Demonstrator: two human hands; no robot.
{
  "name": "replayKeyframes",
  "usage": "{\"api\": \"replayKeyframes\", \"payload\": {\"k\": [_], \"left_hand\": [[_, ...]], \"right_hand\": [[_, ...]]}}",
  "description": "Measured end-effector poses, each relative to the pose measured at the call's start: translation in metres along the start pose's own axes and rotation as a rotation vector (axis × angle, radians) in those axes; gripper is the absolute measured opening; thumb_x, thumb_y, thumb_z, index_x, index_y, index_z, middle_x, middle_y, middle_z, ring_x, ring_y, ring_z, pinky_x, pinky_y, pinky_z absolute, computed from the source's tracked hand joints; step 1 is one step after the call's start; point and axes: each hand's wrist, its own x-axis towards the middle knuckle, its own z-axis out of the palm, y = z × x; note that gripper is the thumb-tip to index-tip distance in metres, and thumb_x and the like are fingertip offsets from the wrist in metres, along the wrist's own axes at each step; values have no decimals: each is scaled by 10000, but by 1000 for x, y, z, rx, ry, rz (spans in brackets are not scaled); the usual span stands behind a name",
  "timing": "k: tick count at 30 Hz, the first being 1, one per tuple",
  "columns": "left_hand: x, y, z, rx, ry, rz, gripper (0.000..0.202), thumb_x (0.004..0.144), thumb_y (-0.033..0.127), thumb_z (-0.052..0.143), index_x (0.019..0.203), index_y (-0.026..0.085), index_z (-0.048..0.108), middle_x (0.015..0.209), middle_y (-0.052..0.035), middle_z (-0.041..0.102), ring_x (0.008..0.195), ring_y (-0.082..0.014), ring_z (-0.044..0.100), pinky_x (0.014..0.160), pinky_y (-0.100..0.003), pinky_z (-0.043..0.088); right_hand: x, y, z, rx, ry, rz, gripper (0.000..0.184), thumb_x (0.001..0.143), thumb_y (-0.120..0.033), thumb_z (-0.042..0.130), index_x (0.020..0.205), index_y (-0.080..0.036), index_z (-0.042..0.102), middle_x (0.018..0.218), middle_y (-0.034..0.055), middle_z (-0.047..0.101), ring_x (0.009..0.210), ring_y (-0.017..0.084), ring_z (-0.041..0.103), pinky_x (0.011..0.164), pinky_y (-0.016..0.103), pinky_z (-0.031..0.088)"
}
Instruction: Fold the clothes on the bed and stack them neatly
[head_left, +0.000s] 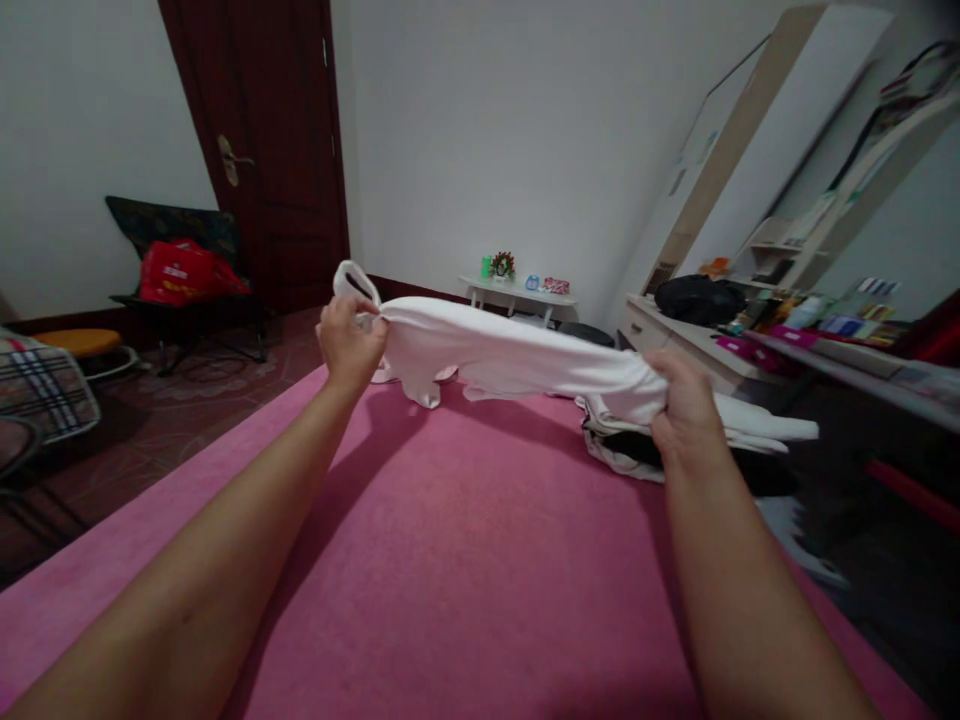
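A white garment (510,345) is stretched sideways between my two hands above a pink-covered surface (465,560). My left hand (352,335) pinches its left end, where a loop of the cloth sticks up above my fingers. Wrapped round its right end is my right hand (682,400). The lower edge of the cloth hangs in uneven folds; its exact kind is hard to make out. Behind and below my right hand lies a stack of folded clothes (622,455), white and black, partly covered by that hand and the garment.
A low white table (517,291) with small items stands by the far wall. On the right is a dresser (652,320) with a black bag (697,298) on it. At the left, a folding chair (180,225) holds a red bag (184,272), near a dark door (262,130).
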Motion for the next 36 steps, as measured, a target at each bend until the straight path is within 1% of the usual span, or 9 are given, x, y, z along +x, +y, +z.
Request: {"api": "replayKeyframes", "payload": {"k": [4,6,12,16,20,26,29,33,36], "left_hand": [[-3,-13,4,102,-259,-130,214,674,129,508,756,198,692,756,-27,674,775,-207,615,740,-297,455],[-9,-15,14,97,-326,-76,260,673,110,486,780,193,709,758,-32,685,766,-204,624,735,-295,466],[-48,-20,52,53,-644,270,340,738,171,545,1052,151,673,1066,-97,664,1020,-235,604,937,-347,462],[-69,-31,65,85,-762,305,436,753,192,582,1184,135,601,1180,-124,608,1132,-237,557,996,-339,433],[-71,-37,65,117,-811,291,494,740,202,618,1228,139,567,1228,-138,577,1162,-249,542,1000,-346,425],[-69,-29,54,216,-837,194,690,708,259,685,1352,199,445,1207,-129,589,1095,-254,584,908,-337,457],[-67,-28,50,296,-900,137,503,710,293,685,1195,208,585,1069,-110,660,990,-260,625,810,-321,466],[-61,-26,46,313,-896,122,257,687,306,694,930,223,681,972,-77,699,901,-252,639,697,-294,438],[-53,-17,42,268,-780,137,199,685,310,697,864,224,677,914,-63,700,849,-242,629,657,-291,414]], "right_hand": [[-16,15,-1,-647,-696,275,215,618,-296,665,523,-158,531,460,-66,436,439,61,345,412,202,208],[-26,30,8,-796,-790,271,184,645,-305,649,574,-155,569,500,-41,500,465,79,415,437,199,258],[-47,104,38,-1054,-522,86,498,657,-352,718,1114,-184,614,1091,110,663,903,207,633,719,273,464],[-50,128,35,-1035,-463,106,381,692,-355,680,1023,-169,657,926,74,693,835,201,643,693,267,459],[-45,125,29,-851,-448,111,222,686,-390,635,699,-168,646,638,2,621,600,152,574,536,236,400],[-43,104,36,-672,-356,42,268,599,-424,689,630,-182,576,601,-15,573,568,130,510,529,238,384],[-44,97,40,-598,-422,74,256,604,-401,685,604,-185,547,613,-7,570,594,134,519,568,251,405],[-46,95,46,-645,-388,4,238,608,-323,706,777,-185,611,844,33,643,822,187,594,728,302,465],[-52,99,50,-676,-535,-48,395,618,-287,731,990,-197,633,1062,62,629,962,201,592,804,320,466]]}}
